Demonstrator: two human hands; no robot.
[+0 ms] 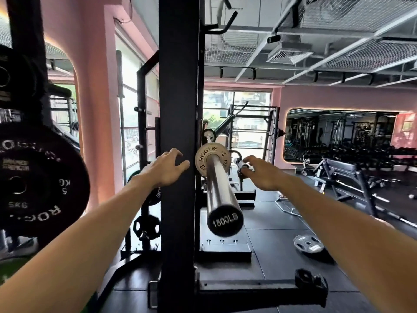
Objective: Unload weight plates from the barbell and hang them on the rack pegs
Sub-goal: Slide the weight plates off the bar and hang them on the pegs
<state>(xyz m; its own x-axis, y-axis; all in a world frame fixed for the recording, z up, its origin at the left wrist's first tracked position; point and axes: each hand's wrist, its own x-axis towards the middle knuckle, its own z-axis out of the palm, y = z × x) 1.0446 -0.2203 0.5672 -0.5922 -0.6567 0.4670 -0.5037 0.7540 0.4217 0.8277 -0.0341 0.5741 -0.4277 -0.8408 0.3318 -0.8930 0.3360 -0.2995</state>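
Hands, left (165,169) and right (262,172), both loose-gripped and empty, reach for the small plate (212,162) on the barbell (220,193); next, slide it off.

Single head-worn wide-angle view, facing forward along the barbell sleeve (220,195) from close at its end, rack upright (178,132) near centre, gym floor beyond.

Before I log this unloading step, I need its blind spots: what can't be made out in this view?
- Head view: the barbell beyond the small plate is hidden by the rack upright.
- Any contact between the left hand and that plate: the upright blocks it.
- What the right hand fingertips touch: blurred.
- Big plates at left: blurred, cut by the edge.
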